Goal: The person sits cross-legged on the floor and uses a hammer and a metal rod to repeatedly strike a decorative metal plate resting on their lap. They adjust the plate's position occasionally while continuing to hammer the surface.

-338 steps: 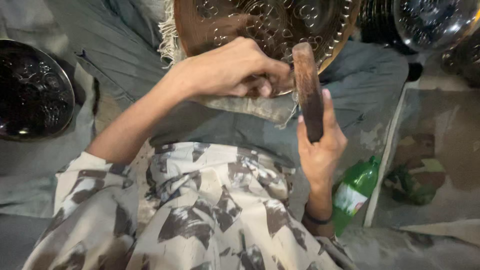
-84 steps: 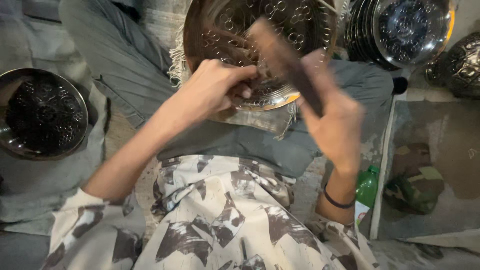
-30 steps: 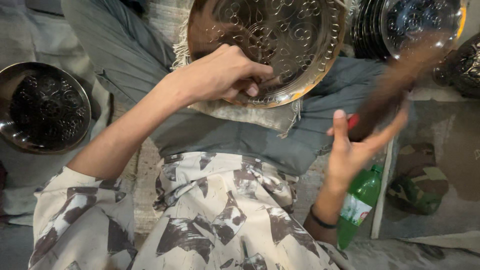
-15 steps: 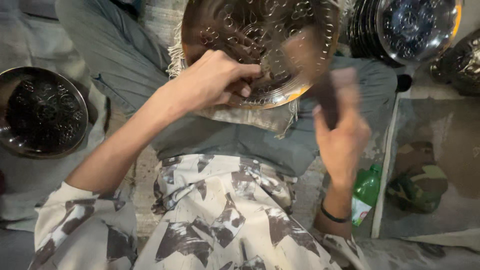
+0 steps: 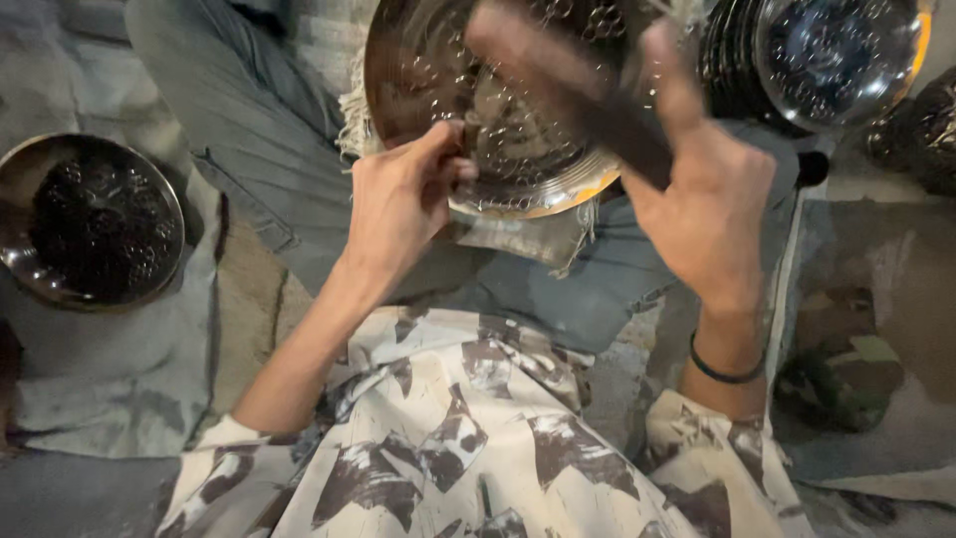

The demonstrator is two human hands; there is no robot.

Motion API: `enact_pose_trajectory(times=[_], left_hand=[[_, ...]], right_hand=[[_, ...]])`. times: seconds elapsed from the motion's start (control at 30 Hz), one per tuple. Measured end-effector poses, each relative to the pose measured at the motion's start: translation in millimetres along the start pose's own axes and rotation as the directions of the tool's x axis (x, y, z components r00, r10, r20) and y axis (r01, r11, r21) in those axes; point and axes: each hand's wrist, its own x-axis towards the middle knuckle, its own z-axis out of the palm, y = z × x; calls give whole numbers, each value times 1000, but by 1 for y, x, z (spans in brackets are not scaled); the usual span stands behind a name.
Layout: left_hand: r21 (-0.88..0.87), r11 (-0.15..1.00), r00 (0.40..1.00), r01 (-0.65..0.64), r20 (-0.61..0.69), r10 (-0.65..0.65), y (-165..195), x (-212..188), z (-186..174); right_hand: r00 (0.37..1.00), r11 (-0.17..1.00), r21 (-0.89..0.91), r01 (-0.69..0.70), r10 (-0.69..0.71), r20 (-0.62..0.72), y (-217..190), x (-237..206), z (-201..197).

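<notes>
A round embossed metal plate (image 5: 418, 70) rests on my lap, top centre. My left hand (image 5: 398, 199) pinches a small tool against the plate's near rim; the tool is mostly hidden by my fingers. My right hand (image 5: 707, 199) grips a long dark wooden mallet (image 5: 568, 85), which lies blurred across the plate, its head over the embossed middle. A dark band circles my right wrist.
A second embossed metal plate (image 5: 90, 224) lies on grey cloth at the left. Several stacked shiny plates (image 5: 827, 55) sit at the top right. A frayed cloth (image 5: 518, 234) pads the plate on my grey trousers. Camouflage fabric (image 5: 836, 369) lies at right.
The mallet, raised to the right a second ago, has swung down and left onto the plate. My left hand has stayed at the plate's rim.
</notes>
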Motion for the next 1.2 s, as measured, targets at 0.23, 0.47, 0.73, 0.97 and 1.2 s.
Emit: enact_pose_trajectory(times=[0.23,0.47,0.73,0.97,1.2], left_hand=[[25,999,980,45,-195,-40,10,-15,9],[103,986,962,130,-254,-100,21,-18,13],[-1,979,954,202,-227,-197,27,-20,12],[-31,994,958,108,-263,-113,29,-13,-3],[-308,943,961,124,-200,-192,18,-14,-46]], right_hand=[[898,950,-233,206,-90,431,-8,37,-18],[853,926,-167,339,-228,469,-23,66,-20],[846,932,-121,341,-248,472,-29,79,-24],[896,986,-153,66,9,443,-5,27,-33],[790,643,641,-421,607,-90,1,-63,45]])
